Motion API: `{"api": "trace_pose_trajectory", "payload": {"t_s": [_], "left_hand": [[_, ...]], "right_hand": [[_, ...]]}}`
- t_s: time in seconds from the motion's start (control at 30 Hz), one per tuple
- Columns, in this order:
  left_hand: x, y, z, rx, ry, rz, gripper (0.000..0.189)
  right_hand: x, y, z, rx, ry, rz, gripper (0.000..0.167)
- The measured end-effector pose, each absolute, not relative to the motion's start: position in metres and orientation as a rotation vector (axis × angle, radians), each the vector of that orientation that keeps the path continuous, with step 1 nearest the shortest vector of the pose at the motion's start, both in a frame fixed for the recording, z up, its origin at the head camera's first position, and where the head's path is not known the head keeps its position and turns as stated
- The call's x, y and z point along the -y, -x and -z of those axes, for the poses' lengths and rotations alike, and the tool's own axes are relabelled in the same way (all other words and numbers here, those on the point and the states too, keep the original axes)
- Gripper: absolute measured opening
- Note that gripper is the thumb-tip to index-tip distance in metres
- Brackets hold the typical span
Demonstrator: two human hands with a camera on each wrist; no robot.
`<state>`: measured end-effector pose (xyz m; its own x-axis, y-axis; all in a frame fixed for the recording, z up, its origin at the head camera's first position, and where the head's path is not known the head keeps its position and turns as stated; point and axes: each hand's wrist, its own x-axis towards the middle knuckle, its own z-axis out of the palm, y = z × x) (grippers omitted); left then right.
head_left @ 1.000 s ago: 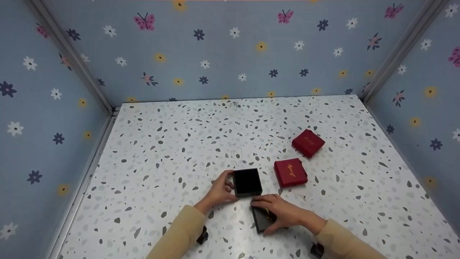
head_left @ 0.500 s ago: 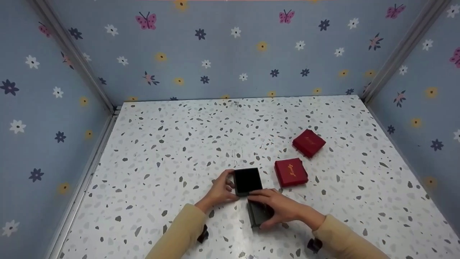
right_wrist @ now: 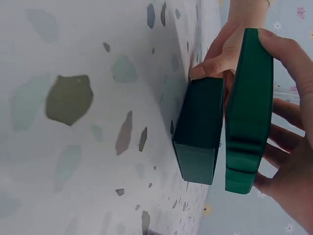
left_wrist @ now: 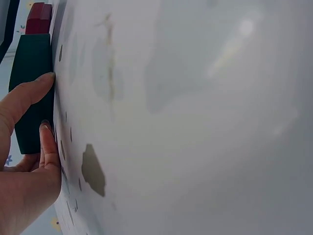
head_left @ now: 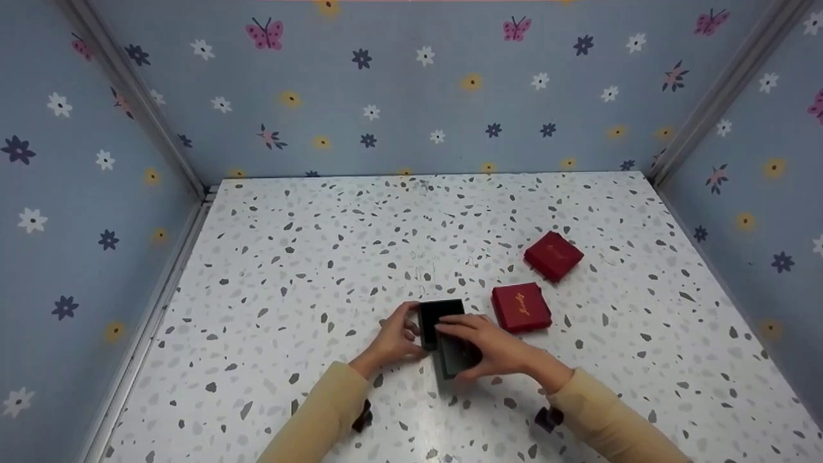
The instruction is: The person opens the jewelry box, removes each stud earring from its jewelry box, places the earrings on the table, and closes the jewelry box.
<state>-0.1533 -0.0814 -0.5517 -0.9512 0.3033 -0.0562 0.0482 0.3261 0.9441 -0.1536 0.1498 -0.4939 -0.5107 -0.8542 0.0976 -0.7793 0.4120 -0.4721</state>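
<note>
Lid [right_wrist: 249, 112] clears box [right_wrist: 199, 112]; right wrist view only

Lid [head_left: 455, 363] pt. hidden by R hand [head_left: 498, 347], far red box [head_left: 551, 258] txt [head_left: 558, 248] illeg.

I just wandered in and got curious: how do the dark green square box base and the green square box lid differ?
The dark green square box base rests on the speckled white table; the green square box lid is held up off it. The left hand grips the base, the right hand grips the lid. Both are green.
</note>
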Motion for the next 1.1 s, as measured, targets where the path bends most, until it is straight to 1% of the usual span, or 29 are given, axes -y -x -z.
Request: {"api": "trace_pose_trajectory", "payload": {"t_s": [0.1,0.2,0.27,0.33,0.53,0.7,0.83,1.1], "left_hand": [[0.081,0.15,0.542,-2.353,-0.337,-1.701,0.081],[0.081,0.15,0.542,-2.352,-0.347,-1.704,0.08],[0.081,0.15,0.542,-2.352,-0.344,-1.698,0.081],[0.081,0.153,0.553,-2.371,-0.347,-1.679,0.081],[0.082,0.154,0.555,-2.388,-0.395,-1.675,0.081],[0.083,0.155,0.555,-2.399,-0.433,-1.676,0.082],[0.084,0.156,0.556,-2.414,-0.446,-1.662,0.083],[0.083,0.156,0.559,-2.411,-0.487,-1.682,0.082]], "right_hand": [[-0.146,0.159,0.495,-2.514,1.441,0.711,0.081],[-0.142,0.165,0.495,-2.518,1.432,0.717,0.081],[-0.139,0.17,0.496,-2.525,1.443,0.719,0.08],[-0.136,0.174,0.496,-2.528,1.453,0.724,0.08],[-0.125,0.186,0.497,-2.526,1.489,0.739,0.078],[-0.118,0.193,0.499,-2.516,1.445,0.767,0.078],[-0.113,0.198,0.503,-2.52,1.421,0.76,0.078],[-0.108,0.204,0.508,-2.529,1.46,0.712,0.077]]}}
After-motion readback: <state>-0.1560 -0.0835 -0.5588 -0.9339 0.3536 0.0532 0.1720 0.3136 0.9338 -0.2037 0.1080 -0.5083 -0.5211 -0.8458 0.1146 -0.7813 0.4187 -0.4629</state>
